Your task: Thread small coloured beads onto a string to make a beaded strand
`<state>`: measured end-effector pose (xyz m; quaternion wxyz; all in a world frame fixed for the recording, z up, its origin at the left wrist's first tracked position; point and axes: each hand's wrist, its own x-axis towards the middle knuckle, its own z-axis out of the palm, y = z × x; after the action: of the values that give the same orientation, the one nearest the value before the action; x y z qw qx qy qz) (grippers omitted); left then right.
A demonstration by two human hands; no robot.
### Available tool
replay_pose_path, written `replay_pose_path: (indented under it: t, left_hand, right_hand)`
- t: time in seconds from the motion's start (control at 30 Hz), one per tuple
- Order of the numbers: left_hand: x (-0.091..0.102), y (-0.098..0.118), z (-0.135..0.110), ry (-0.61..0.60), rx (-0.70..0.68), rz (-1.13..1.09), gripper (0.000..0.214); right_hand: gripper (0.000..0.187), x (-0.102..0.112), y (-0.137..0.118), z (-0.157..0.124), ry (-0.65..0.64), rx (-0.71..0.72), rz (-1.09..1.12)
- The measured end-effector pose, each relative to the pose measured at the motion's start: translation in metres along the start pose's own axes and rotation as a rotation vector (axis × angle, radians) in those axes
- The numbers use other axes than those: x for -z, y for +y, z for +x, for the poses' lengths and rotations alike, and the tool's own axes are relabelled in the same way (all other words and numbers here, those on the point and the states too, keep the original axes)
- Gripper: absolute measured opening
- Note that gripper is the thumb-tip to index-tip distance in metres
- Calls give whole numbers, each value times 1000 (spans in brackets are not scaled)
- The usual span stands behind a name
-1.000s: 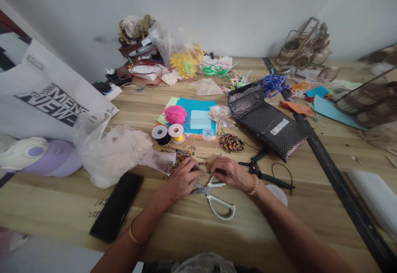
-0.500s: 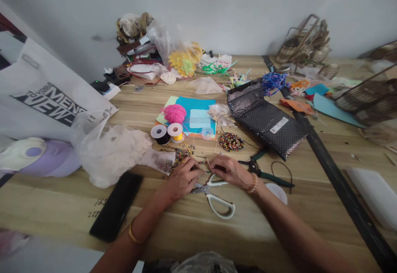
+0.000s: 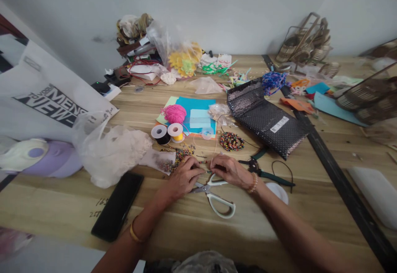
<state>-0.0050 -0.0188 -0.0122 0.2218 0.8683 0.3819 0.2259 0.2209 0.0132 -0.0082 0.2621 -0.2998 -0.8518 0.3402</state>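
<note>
My left hand [image 3: 186, 174] is closed, its fingertips pinched at the left end of a short string of small coloured beads [image 3: 203, 162]. My right hand [image 3: 228, 168] pinches the string's other side, where a pale thread [image 3: 216, 147] runs up from the fingers. The fingertips of both hands partly hide the string. Under and between the hands lie white-handled scissors [image 3: 221, 207], their blades partly covered by my left hand. Loose mixed beads [image 3: 182, 155] spill from a small clear bag beside my left hand. A coil of strung beads [image 3: 231, 141] rests beyond my right hand.
Green-handled pliers [image 3: 269, 177] and a white lid [image 3: 277, 193] lie right of my right hand. A black spool [image 3: 159, 134], a yellow spool [image 3: 175, 132] and pink yarn [image 3: 175, 113] stand ahead. A phone [image 3: 117, 207] is at left, a black padded envelope [image 3: 269, 120] at right.
My right hand's fingers have shifted slightly at the thread, which now rises more upright from them. My left hand stays in nearly the same place.
</note>
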Motion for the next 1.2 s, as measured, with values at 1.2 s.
replay_pose_path:
  t: [1.2]
  left_hand:
    - [-3,1,1,10,-1,31,32]
  right_hand:
    - [10,2,-4,2,3,-15,1]
